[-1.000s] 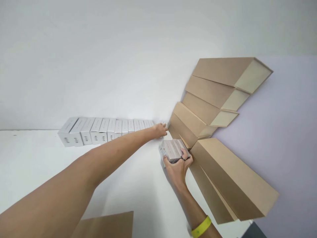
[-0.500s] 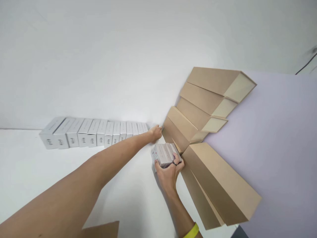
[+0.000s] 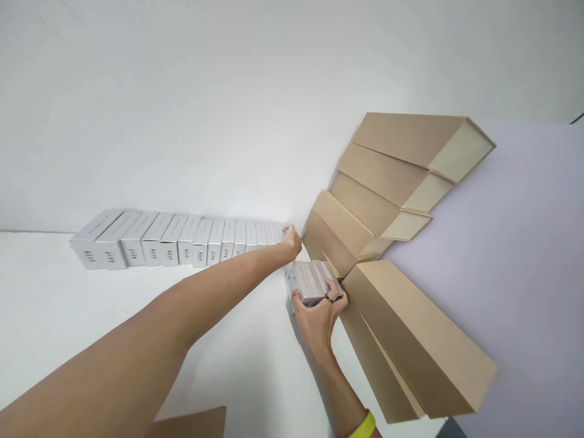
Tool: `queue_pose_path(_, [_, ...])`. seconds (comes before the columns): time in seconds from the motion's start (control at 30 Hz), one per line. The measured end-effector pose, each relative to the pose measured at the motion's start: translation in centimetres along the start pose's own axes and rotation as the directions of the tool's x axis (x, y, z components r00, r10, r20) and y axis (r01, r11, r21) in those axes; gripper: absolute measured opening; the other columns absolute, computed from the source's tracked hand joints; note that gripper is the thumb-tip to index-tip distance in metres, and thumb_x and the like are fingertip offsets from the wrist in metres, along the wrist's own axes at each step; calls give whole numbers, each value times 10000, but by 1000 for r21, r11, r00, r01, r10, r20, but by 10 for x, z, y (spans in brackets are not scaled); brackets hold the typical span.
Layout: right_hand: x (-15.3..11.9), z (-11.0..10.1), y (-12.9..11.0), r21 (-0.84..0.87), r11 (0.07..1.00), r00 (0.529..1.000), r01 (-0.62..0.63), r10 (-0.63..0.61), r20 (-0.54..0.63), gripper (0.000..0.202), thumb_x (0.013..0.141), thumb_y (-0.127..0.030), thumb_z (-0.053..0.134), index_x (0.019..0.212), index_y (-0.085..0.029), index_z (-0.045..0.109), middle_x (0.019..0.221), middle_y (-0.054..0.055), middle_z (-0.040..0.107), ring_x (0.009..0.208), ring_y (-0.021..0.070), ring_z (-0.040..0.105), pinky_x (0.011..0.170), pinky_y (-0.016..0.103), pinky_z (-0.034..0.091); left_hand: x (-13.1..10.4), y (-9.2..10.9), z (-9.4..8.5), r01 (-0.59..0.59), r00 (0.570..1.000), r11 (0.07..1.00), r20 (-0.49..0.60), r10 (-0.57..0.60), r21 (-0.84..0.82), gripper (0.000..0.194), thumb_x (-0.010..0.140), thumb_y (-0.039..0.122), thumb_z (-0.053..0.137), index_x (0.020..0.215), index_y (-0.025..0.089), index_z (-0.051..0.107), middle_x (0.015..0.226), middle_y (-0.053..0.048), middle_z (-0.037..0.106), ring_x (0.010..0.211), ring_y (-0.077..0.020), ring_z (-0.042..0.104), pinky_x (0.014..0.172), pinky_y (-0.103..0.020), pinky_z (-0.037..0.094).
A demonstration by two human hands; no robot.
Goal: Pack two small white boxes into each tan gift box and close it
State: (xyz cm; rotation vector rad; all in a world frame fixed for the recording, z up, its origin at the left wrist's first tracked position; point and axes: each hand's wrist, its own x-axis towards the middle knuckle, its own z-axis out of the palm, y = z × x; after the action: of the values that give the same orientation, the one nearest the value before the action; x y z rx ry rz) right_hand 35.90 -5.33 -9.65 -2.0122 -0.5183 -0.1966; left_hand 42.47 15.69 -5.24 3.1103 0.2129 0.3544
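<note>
A row of slim white boxes [image 3: 176, 234] stands side by side along the wall. At its right end my left hand [image 3: 292, 243] is closed on the last small white box [image 3: 280, 231], fingers curled and partly hidden by the hand itself. Nearer to me, my right hand [image 3: 318, 316] grips a block of several white boxes [image 3: 312, 281] pressed together, thumb on the left side and fingers on the right. A ring shows on one finger and a yellow band [image 3: 364, 426] on the wrist. The block rests beside the brown cartons.
Several brown cartons [image 3: 406, 143] lean in a stepped pile against the wall at right. Two more brown cartons [image 3: 424, 328] lie toward me on the white table [image 3: 228, 377]. A brown cardboard edge [image 3: 196, 424] shows at the bottom.
My left hand has brought the small white box up against the right end of the row. The right hand keeps its hold on the block. The view has shifted slightly.
</note>
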Motion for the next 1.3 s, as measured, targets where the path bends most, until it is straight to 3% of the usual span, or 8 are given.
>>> queue_pose_path(0.17, [1, 3, 3, -11, 1000, 999, 29, -29, -31, 894, 649, -532, 706, 1401, -184, 372, 1402, 178, 229, 1247, 369, 406, 1107, 557, 418, -13, -2, -7, 43, 998, 992, 50, -49, 116, 319, 983, 322, 683, 1278, 212, 630, 1293, -107, 661, 1139, -278, 653, 916, -484, 591])
queue_pose_path(0.3, [1, 6, 4, -9, 998, 997, 57, -57, -60, 848, 665, -511, 707, 1382, -193, 386, 1376, 164, 263, 1229, 354, 418, 1088, 552, 436, -33, -5, -20, 6, 999, 983, 51, -15, 184, 335, 991, 353, 669, 1281, 191, 632, 1313, -109, 647, 1152, -269, 648, 968, -499, 568])
queue_pose_path(0.47, [3, 9, 7, -16, 994, 990, 107, -108, -95, 839, 670, -492, 737, 1373, -204, 381, 1381, 160, 259, 1261, 350, 388, 1124, 569, 389, -75, -21, -41, -79, 996, 973, -11, 83, 218, 317, 1010, 350, 571, 1290, 223, 647, 1524, -136, 517, 1393, -332, 465, 1157, -548, 340])
queue_pose_path(0.6, [3, 10, 9, -28, 991, 985, 134, -136, -108, 841, 673, -497, 750, 1370, -194, 390, 1364, 155, 281, 1289, 357, 368, 1121, 568, 389, -100, -32, -53, -100, 995, 968, 1, 103, 228, 529, 945, 510, 598, 1427, 292, 562, 1554, -138, 503, 1426, -359, 417, 1142, -533, 308])
queue_pose_path(0.7, [3, 10, 11, -41, 986, 979, 162, -166, -118, 826, 681, -493, 769, 1361, -206, 400, 1379, 149, 299, 1277, 356, 390, 1084, 574, 420, -105, -31, -53, -99, 995, 969, 28, 95, 225, 666, 870, 550, 674, 1470, 303, 522, 1538, -149, 524, 1409, -368, 444, 1124, -525, 333])
queue_pose_path(0.9, [12, 19, 14, -84, 973, 961, 216, -227, -158, 738, 771, -518, 771, 1365, -220, 448, 1461, 128, 354, 1303, 353, 410, 1074, 574, 421, -107, -30, -47, -70, 995, 975, 87, 53, 209, 876, 772, 373, 780, 1553, 319, 388, 1667, -146, 361, 1487, -359, 366, 1109, -497, 372])
queue_pose_path(1.2, [20, 43, 3, -145, 978, 955, 148, -179, -238, 726, 808, -565, 742, 1380, -211, 468, 1504, 130, 337, 1334, 366, 381, 1099, 585, 386, -115, -30, -50, -22, 994, 987, 108, 5, 157, 761, 898, 331, 656, 1583, 322, 325, 1703, -125, 299, 1543, -329, 298, 1174, -577, 300])
queue_pose_path(1.3, [20, 54, -5, -145, 985, 949, 97, -135, -286, 755, 794, -565, 749, 1391, -204, 462, 1514, 138, 321, 1339, 376, 367, 1109, 599, 365, -116, -29, -50, -30, 994, 988, 107, 14, 149, 743, 907, 289, 626, 1582, 334, 319, 1739, -94, 196, 1552, -324, 277, 1178, -577, 299])
